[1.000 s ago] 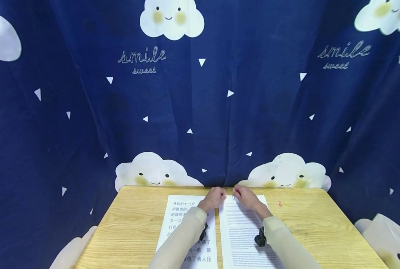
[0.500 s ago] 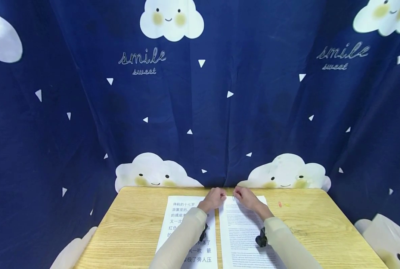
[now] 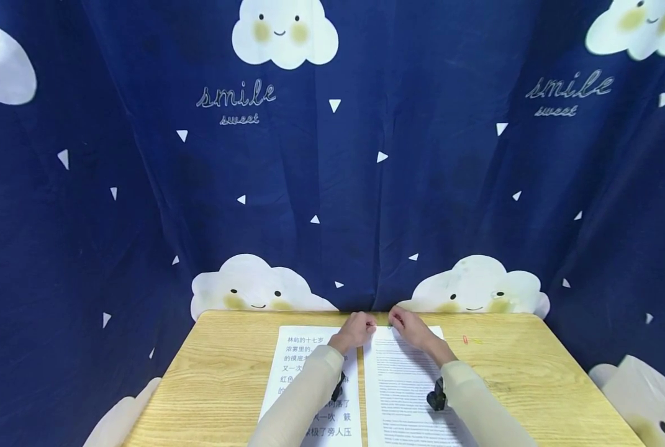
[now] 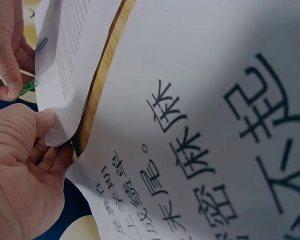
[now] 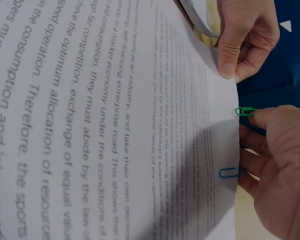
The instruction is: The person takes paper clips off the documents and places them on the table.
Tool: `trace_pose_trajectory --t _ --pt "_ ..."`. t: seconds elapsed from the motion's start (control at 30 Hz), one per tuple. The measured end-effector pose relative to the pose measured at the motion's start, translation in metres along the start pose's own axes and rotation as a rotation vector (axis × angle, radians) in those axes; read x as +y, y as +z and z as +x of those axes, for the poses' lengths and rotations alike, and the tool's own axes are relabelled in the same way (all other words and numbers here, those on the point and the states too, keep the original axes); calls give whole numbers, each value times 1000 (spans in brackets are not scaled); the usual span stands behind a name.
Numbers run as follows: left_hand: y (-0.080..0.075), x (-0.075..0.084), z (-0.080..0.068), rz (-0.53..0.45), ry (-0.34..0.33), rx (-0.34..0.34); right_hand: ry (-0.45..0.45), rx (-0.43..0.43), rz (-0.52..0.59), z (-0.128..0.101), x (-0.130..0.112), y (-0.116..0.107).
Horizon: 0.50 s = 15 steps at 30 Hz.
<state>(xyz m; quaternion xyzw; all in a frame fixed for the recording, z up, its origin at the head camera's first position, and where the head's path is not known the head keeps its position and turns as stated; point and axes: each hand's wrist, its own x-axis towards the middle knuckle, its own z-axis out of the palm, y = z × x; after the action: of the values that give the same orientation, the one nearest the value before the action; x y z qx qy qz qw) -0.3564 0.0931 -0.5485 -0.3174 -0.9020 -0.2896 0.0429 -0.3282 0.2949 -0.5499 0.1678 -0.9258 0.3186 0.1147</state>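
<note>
A white sheaf printed in small English text (image 3: 405, 385) lies on the wooden table (image 3: 226, 372), beside a sheet of large Chinese characters (image 3: 304, 366). My left hand (image 3: 357, 330) pinches the English sheaf's top left corner (image 4: 55, 131) between thumb and fingers. My right hand (image 3: 411, 327) pinches a green paper clip (image 5: 246, 111) that touches the sheaf's top edge. The green paper clip (image 4: 27, 88) also shows in the left wrist view. A blue paper clip (image 5: 229, 173) is clipped on the same edge, next to my right hand (image 5: 280, 165).
A red clip (image 3: 465, 339) and a yellow clip (image 3: 478, 340) lie loose on the table to the right of the papers. A dark blue cloud-print curtain (image 3: 332, 186) hangs right behind the table's far edge. Bare wood shows at both sides.
My right hand has edged slightly toward the sheaf's top edge with the green clip. The left hand keeps its pinch on the corner.
</note>
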Motion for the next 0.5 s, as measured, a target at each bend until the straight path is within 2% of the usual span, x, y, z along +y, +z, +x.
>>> trace_pose_trajectory --t 0.2,0.5 --pt "0 0 0 -12 -3 -2 -41 57 49 -4 2 -6" --pt "4 -2 2 -12 -26 -8 -14 108 46 -17 13 -29"
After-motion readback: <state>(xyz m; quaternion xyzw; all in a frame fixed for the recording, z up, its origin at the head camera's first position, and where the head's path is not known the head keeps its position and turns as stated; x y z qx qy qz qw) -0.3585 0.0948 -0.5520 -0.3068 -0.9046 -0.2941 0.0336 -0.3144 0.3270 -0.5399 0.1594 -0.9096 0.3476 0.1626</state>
